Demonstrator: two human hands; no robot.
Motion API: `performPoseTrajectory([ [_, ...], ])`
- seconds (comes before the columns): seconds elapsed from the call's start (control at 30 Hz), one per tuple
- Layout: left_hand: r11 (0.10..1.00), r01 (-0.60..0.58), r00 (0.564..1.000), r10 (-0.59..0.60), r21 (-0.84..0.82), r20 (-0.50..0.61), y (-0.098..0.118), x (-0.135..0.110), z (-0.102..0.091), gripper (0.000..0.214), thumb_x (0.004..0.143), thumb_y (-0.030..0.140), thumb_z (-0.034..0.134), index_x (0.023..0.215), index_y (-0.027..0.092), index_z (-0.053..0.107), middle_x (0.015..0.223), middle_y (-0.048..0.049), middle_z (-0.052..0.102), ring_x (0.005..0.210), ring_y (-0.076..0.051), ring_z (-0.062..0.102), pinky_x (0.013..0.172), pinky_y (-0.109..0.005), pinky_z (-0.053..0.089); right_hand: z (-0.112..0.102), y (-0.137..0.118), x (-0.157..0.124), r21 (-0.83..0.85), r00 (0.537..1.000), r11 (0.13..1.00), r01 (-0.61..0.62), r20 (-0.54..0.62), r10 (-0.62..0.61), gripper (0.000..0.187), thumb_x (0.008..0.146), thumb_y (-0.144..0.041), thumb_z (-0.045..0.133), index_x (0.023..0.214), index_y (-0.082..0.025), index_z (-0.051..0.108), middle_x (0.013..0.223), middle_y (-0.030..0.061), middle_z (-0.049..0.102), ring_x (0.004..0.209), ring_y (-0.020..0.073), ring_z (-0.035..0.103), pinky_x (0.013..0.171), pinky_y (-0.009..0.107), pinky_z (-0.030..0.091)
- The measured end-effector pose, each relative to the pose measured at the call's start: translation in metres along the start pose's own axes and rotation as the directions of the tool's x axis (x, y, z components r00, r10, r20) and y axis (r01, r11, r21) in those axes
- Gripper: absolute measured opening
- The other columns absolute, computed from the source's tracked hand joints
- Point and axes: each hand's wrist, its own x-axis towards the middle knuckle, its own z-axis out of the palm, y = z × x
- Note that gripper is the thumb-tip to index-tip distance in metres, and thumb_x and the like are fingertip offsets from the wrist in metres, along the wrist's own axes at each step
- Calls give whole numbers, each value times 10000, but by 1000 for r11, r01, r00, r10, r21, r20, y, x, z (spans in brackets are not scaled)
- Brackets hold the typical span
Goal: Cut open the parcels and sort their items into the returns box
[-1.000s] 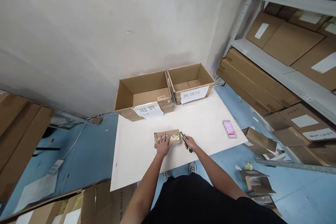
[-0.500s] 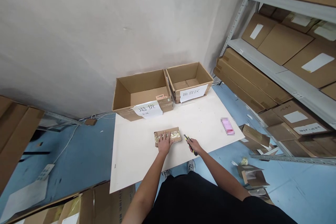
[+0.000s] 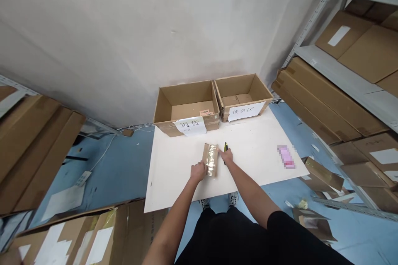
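Observation:
A small cardboard box (image 3: pixel 211 160) with shiny clear tape along it stands lengthwise towards me on the white table. My left hand (image 3: pixel 199 171) is closed on its left side near the front end. My right hand (image 3: pixel 226 155) holds a yellow-and-black utility knife (image 3: pixel 225 146), its tip pointing away from me. Fingers of that same hand reach the box's right edge. Whether the knife's blade is out cannot be made out.
Two open cartons with handwritten paper labels, a larger one (image 3: pixel 186 126) and a smaller one (image 3: pixel 245 112), stand at the table's back. A blurred pink item (image 3: pixel 286 157) lies on the table (image 3: pixel 174 182) at right. Shelves of boxes (image 3: pixel 332 95) flank the right; more cartons (image 3: pixel 34 145) are at left.
The box has turned from crosswise to lengthwise. My left hand has gone from lying on top to gripping its left side. My right hand has brought the knife up against the box.

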Motion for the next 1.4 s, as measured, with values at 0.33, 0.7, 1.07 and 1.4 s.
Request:
performPoseTrajectory([
  [0.33,835,-526,850,522,160,69,11,32,-9,952,807,50,641,1624,328,240,1751,-68,138,1607,-315,74,1191,-468,357,-14,61,-33,20,981,1000,22,-192,-18,580,862,-682,643,1184,-204,575,1079,133,742,1001,294,720,782,314,522],
  [0.7,964,-221,974,225,147,-11,39,45,39,745,942,318,604,1628,258,319,1706,-169,259,1525,-408,321,1149,-588,392,-20,49,-15,-87,990,996,-29,-140,16,494,803,-479,777,1160,-215,560,1075,118,743,978,279,718,706,292,472],
  [1.07,989,-53,981,78,140,-179,57,26,67,560,1028,340,436,1579,236,435,1637,-162,414,1551,-384,274,1174,-594,359,-54,73,-11,234,1000,972,1,23,-6,465,1021,-632,404,898,-220,580,573,-38,618,466,126,612,521,203,435],
  [1.4,987,-40,984,66,153,-168,58,34,68,580,1029,373,413,1590,225,415,1639,-179,405,1540,-407,297,1158,-619,388,-55,93,-24,172,982,983,58,170,-87,480,1034,-601,430,762,-216,519,493,-59,544,379,98,537,466,189,393],
])
